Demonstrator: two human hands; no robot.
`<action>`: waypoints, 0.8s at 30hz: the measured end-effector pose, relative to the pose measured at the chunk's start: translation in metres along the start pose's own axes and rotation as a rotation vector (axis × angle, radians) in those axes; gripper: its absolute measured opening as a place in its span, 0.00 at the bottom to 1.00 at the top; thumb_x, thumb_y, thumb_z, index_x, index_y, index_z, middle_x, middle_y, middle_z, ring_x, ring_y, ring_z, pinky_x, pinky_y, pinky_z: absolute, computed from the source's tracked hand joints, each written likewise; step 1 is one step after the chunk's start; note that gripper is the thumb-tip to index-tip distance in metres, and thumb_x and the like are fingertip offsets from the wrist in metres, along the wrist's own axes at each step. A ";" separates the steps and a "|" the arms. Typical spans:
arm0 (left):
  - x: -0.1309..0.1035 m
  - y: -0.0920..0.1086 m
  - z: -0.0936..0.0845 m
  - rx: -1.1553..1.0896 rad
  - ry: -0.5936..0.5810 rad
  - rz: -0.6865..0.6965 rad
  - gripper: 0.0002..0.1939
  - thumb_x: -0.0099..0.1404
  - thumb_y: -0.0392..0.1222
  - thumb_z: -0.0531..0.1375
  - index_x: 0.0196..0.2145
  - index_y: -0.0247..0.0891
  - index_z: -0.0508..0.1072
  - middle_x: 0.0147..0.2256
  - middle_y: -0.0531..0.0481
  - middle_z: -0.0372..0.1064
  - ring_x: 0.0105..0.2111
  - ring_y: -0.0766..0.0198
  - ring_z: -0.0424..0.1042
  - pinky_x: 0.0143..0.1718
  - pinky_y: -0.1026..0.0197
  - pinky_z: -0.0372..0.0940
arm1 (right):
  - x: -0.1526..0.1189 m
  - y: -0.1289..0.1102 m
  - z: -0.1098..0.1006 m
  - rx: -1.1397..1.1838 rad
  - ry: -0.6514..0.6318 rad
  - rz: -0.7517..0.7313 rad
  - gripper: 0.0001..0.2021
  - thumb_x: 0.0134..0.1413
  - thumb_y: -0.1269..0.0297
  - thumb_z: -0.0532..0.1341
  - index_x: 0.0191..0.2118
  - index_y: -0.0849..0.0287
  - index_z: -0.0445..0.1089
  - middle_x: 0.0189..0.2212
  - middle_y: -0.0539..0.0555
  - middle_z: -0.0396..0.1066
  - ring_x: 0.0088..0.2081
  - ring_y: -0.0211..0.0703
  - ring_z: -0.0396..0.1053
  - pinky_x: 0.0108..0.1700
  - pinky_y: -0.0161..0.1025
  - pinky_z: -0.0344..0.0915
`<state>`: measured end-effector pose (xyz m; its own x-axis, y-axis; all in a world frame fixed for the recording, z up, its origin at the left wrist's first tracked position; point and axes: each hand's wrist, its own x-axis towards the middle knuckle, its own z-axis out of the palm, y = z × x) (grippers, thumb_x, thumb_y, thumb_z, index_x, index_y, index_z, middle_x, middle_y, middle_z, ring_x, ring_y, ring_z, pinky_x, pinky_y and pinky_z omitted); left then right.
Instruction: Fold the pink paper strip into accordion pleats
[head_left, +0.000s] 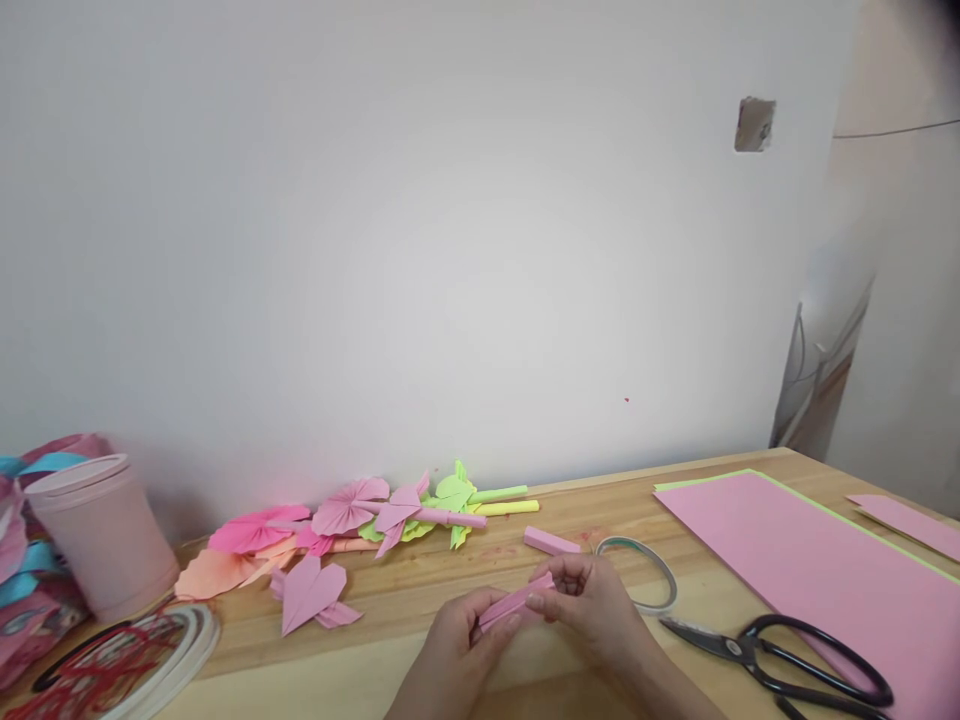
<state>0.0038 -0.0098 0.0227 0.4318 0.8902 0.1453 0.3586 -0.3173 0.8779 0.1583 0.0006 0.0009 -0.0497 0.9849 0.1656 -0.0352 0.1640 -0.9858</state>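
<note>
Near the front middle of the table, a narrow folded strip of pink paper [514,602] is held between both hands. My left hand [461,640] is closed on its left end, thumb lying along the lower edge. At the other end, my right hand [581,605] pinches the strip between thumb and fingers. Just behind the right hand lie a pink folded paper piece [551,541] and a roll of tape [664,570]. To the right, scissors with black handles [739,650] rest partly over a pink paper sheet [810,560].
Along the wall lie finished-looking paper fans and flowers [352,510] in pink, orange, green and yellow. A pink folded paper heart [313,595] is left of my hands. A pink cup [105,535], white and red cords [165,660] and a smaller pink sheet [911,522] stand at the sides.
</note>
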 end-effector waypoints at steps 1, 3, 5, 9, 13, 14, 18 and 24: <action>0.000 -0.001 0.000 0.024 -0.005 0.003 0.16 0.55 0.49 0.49 0.25 0.34 0.69 0.23 0.53 0.64 0.26 0.64 0.61 0.26 0.66 0.55 | 0.000 -0.001 0.001 0.002 0.002 0.004 0.09 0.27 0.63 0.64 0.18 0.63 0.67 0.11 0.44 0.58 0.16 0.32 0.56 0.19 0.31 0.51; 0.000 -0.002 0.000 0.041 -0.015 0.004 0.17 0.55 0.49 0.48 0.26 0.35 0.69 0.23 0.53 0.64 0.26 0.64 0.61 0.26 0.66 0.54 | -0.001 -0.001 0.001 0.002 0.012 0.001 0.08 0.28 0.64 0.64 0.18 0.63 0.67 0.11 0.44 0.58 0.16 0.32 0.55 0.19 0.31 0.50; 0.000 -0.002 0.000 0.042 -0.023 -0.007 0.17 0.55 0.50 0.48 0.26 0.35 0.70 0.23 0.54 0.63 0.26 0.64 0.60 0.27 0.66 0.54 | 0.000 0.000 0.001 -0.005 0.019 -0.005 0.07 0.28 0.65 0.64 0.18 0.63 0.67 0.11 0.44 0.59 0.16 0.31 0.55 0.18 0.30 0.49; -0.001 0.003 0.000 0.051 -0.046 -0.025 0.18 0.56 0.51 0.47 0.25 0.34 0.69 0.21 0.55 0.59 0.25 0.66 0.58 0.26 0.67 0.52 | 0.000 0.004 -0.001 -0.039 0.003 -0.022 0.06 0.31 0.66 0.62 0.17 0.64 0.66 0.11 0.44 0.59 0.16 0.32 0.54 0.19 0.31 0.49; -0.002 0.008 -0.001 0.034 -0.096 -0.021 0.18 0.56 0.50 0.47 0.25 0.35 0.68 0.21 0.56 0.55 0.25 0.67 0.55 0.26 0.68 0.50 | 0.002 0.008 -0.002 -0.077 0.003 -0.047 0.07 0.31 0.66 0.62 0.16 0.64 0.65 0.11 0.44 0.57 0.17 0.32 0.54 0.19 0.31 0.49; -0.003 0.009 -0.001 0.029 -0.110 -0.030 0.18 0.56 0.51 0.47 0.24 0.34 0.67 0.20 0.57 0.52 0.24 0.68 0.53 0.25 0.68 0.50 | 0.002 0.009 -0.002 -0.076 0.001 -0.048 0.07 0.30 0.66 0.63 0.16 0.63 0.65 0.11 0.43 0.57 0.17 0.32 0.53 0.19 0.30 0.49; -0.004 0.005 -0.003 -0.020 -0.187 -0.059 0.16 0.55 0.51 0.47 0.18 0.37 0.58 0.19 0.58 0.43 0.21 0.70 0.46 0.20 0.67 0.43 | 0.002 0.008 -0.004 -0.017 -0.067 -0.026 0.07 0.28 0.66 0.64 0.17 0.63 0.66 0.13 0.44 0.60 0.17 0.32 0.56 0.19 0.30 0.51; -0.007 0.000 -0.006 -0.113 -0.276 -0.036 0.15 0.56 0.48 0.47 0.17 0.37 0.57 0.19 0.58 0.44 0.20 0.71 0.43 0.19 0.67 0.41 | -0.003 -0.003 -0.005 -0.071 -0.094 0.005 0.06 0.27 0.68 0.64 0.18 0.63 0.68 0.11 0.43 0.56 0.15 0.30 0.50 0.17 0.30 0.45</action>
<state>-0.0042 -0.0136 0.0249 0.6345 0.7729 -0.0030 0.2906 -0.2349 0.9276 0.1632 -0.0026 0.0035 -0.1430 0.9768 0.1595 0.0359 0.1661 -0.9855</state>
